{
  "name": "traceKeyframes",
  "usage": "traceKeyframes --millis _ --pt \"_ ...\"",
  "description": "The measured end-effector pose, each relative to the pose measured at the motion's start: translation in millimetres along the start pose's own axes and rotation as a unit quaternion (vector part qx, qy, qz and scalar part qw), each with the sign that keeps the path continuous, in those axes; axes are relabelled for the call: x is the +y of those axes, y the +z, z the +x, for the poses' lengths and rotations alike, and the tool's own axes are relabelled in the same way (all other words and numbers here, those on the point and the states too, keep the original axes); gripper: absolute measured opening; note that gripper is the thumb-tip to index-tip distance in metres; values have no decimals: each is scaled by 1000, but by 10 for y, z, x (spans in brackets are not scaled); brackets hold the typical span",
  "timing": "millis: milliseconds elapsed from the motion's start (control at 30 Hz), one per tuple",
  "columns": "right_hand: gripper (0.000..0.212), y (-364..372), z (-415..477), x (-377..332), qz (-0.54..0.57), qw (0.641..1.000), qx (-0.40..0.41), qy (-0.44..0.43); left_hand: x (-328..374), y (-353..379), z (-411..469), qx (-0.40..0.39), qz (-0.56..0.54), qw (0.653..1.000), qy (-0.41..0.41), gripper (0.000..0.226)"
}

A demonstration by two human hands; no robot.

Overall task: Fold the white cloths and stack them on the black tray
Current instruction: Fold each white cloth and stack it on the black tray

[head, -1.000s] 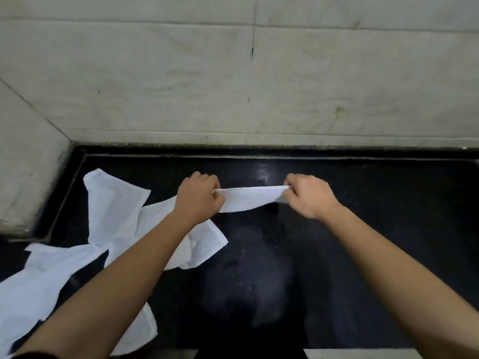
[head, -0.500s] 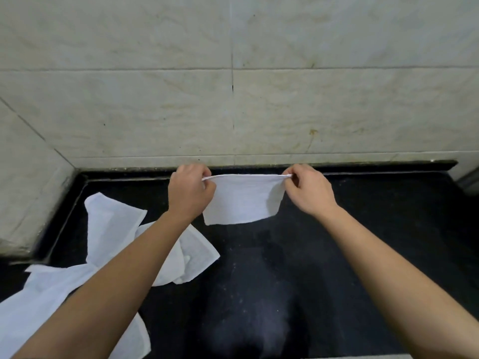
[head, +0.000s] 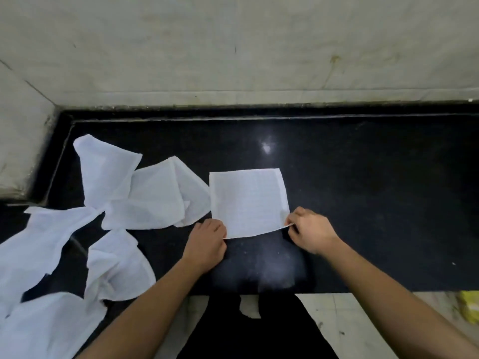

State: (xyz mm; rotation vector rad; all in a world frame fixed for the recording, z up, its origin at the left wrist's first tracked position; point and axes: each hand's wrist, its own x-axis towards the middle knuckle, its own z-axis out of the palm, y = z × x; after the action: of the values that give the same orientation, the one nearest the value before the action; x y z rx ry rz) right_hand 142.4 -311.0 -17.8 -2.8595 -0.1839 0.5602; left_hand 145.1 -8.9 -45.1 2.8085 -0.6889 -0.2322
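Folded cloth (head: pixel 247 202): white, squarish, lying flat on the black surface at centre frame; near edge slightly lifted between the two hands
Left hand (head: pixel 207 244): lower centre, fingers curled, pinching the cloth's near left corner
Right hand (head: pixel 309 230): right of centre, thumb and fingers pinching the cloth's near right corner
Loose cloths (head: pixel 153 195): white, crumpled and overlapping, spread from centre left down to the lower left corner of the frame; the nearest one just beside the folded cloth's left edge
Black surface (head: pixel 375 190): glossy, with a raised rim along its far and left sides, a light glare above the folded cloth
Wall (head: pixel 233 47): pale marble tiles, across the top of the frame
Yellow object (head: pixel 470 305): lower right edge, blurred, cannot tell what it is
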Motion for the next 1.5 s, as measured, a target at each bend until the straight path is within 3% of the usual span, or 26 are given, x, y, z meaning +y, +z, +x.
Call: traceKeyframes --millis 467,633,700,833,967,1267,1500 --pt "24 276 -403 40 -5 993 -108 -53 120 221 -459 -44 9 999 10 19" --pt "11 161 -205 109 168 982 -77 39 70 82 -332 8 -119 989 -89 15" --pt "7 118 -67 119 286 952 -37 100 33 -30 -182 12 -202 962 -185 13" --pt "21 73 272 130 429 889 -10 160 -131 -245 232 37 -361 861 -356 21" --pt "18 64 578 112 448 870 16 204 -329 -285 598 45 -395 820 -411 16" --pt "19 29 891 43 399 886 41 232 -439 -194 958 61 -346 837 -418 21" --pt "24 52 928 46 398 887 48 230 -487 -94 1003 55 -293 875 -381 26"
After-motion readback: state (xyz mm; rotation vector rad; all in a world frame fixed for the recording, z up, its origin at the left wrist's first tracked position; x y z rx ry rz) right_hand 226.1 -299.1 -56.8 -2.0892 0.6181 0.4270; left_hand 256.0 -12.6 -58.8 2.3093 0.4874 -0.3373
